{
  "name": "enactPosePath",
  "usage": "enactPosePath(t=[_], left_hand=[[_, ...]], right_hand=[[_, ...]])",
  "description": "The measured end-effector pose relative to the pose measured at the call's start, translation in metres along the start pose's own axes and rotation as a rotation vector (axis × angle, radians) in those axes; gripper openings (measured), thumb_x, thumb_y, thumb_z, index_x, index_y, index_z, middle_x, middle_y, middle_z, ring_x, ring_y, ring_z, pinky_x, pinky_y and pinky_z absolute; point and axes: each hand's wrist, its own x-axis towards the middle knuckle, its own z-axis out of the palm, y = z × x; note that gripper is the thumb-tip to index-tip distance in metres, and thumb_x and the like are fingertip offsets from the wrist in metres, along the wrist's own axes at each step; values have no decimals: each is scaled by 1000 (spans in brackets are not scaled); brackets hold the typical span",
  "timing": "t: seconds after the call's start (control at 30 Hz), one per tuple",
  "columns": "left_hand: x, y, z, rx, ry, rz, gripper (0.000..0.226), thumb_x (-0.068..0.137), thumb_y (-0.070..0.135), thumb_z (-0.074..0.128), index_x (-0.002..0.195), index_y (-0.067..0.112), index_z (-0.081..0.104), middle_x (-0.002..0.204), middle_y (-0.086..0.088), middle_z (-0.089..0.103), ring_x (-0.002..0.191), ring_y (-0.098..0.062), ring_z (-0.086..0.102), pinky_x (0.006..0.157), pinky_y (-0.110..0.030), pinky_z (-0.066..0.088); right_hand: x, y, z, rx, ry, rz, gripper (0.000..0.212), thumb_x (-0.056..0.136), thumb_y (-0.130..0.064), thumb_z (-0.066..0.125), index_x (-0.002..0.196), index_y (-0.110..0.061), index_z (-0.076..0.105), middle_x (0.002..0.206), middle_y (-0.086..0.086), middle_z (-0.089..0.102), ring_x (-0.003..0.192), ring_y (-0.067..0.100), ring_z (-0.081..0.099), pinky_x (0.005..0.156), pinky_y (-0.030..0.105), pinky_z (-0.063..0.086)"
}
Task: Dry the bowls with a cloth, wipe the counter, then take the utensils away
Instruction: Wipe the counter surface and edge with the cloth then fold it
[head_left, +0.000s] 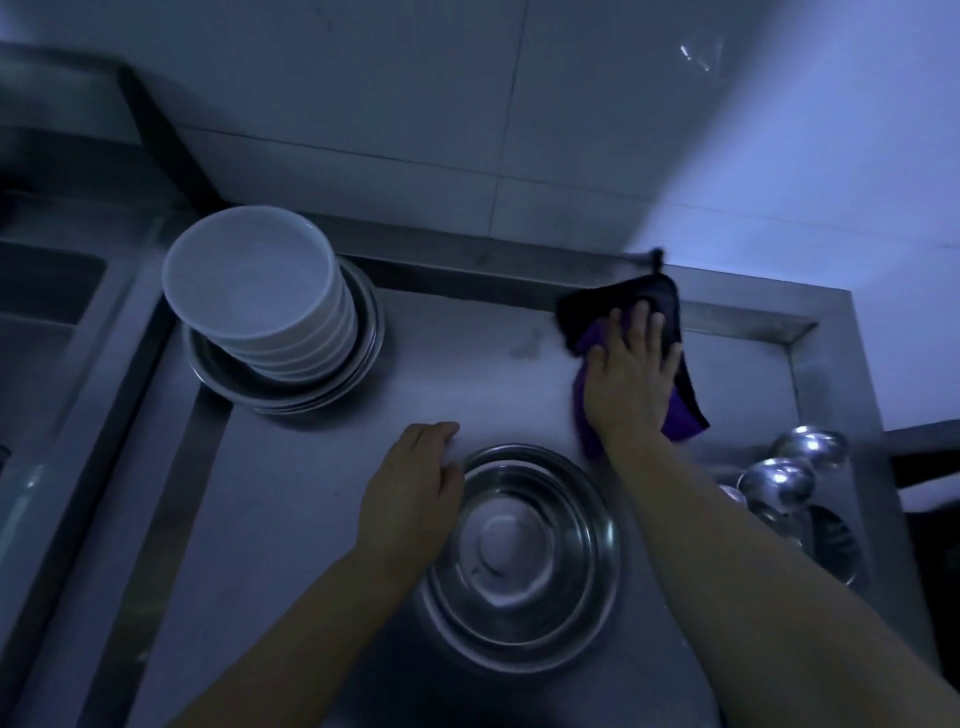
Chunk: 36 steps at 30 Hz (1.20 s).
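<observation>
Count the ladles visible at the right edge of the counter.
2 ladle bowls show clearly: one nearer the wall, one just in front of it, both beside the right forearm. More shiny utensils below them are partly hidden, so there may be others.

At right the cloth (649, 358) is black and purple; upper left, white bowls (254, 291) top silver-grey metal dishes (363, 332).

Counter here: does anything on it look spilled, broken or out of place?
Nothing stands out. The white bowls sit stacked on metal plates, leaning a little. A steel bowl rests upright by the left hand. The right hand presses a purple-black cloth flat on the counter.
</observation>
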Motion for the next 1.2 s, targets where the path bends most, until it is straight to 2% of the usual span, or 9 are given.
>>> enactPosePath(t=[0.07, 0.13, 0.27, 0.4, 0.8, 0.93, 1.0, 1.07, 1.2], left_hand=[[-4, 0, 0, -4, -7, 12, 35, 88, 10, 56, 123, 9, 57, 119, -6, 59, 104, -23, 57, 85, -30, 44], [-9, -6, -4, -13, -4, -11, 36, 87, 11, 56, 124, 11, 57, 120, -3, 58, 104, -21, 58, 86, -30, 44], [-15, -30, -16, -3, 24, -83, 38, 86, 10, 57, 124, 13, 56, 121, -2, 57, 105, -19, 56, 84, -26, 41], [-19, -50, -23, 9, 44, -144, 40, 87, 9, 56, 126, 14, 55, 122, -2, 56, 105, -20, 55, 82, -25, 38], [-42, -63, -22, -16, 141, -286, 45, 88, 11, 54, 132, 18, 47, 125, 0, 53, 100, -19, 56, 82, -33, 45], [-53, -57, -23, -29, 232, -309, 42, 89, 12, 54, 129, 19, 48, 119, 3, 54, 87, -9, 53, 73, -26, 43], [-57, -53, -23, -27, 282, -311, 39, 89, 14, 55, 127, 21, 49, 112, 8, 53, 77, 1, 50, 65, -17, 37], [-63, -49, -24, -38, 303, -329, 37, 90, 16, 54, 126, 22, 49, 110, 10, 50, 78, 1, 50, 66, -17, 37], [-74, -36, -22, -39, 288, -329, 41, 91, 12, 53, 130, 22, 48, 111, 12, 49, 84, -5, 49, 73, -22, 36]], right_hand=[[2, 3, -1, 18, -24, 268, 58, 99, -37, 27, 151, -18, 10, 159, 9, 3, 145, 28, -3, 114, 53, -1], [5, -2, -3, 38, -63, 421, 62, 99, -44, 22, 151, -17, 0, 159, 10, -3, 145, 30, -8, 112, 56, -3], [2, -22, 0, 49, -70, 442, 66, 97, -49, 21, 151, -17, -3, 158, 12, -4, 144, 34, -10, 110, 61, -5], [-11, -51, 9, 4, -45, 262, 68, 95, -50, 23, 151, -19, 1, 158, 15, -2, 144, 35, -9, 110, 60, -5], [-97, -121, 30, 7, -87, -545, 63, 90, -49, 23, 150, -29, 14, 158, 10, 9, 145, 32, -4, 113, 56, -11], [-148, -121, 33, 100, -162, -781, 62, 91, -45, 38, 149, -29, 21, 158, 10, 12, 145, 32, -3, 110, 56, -16], [-176, -114, 30, 129, -164, -873, 62, 86, -43, 54, 144, -29, 36, 154, 9, 26, 144, 33, 13, 111, 60, -2], [-202, -103, 25, 122, -164, -953, 59, 82, -43, 62, 137, -30, 47, 149, 7, 37, 140, 33, 27, 108, 62, 17], [-242, -66, 17, 63, -274, -1094, 52, 89, -41, 36, 141, -35, 38, 152, 2, 32, 142, 29, 22, 109, 59, 23]])
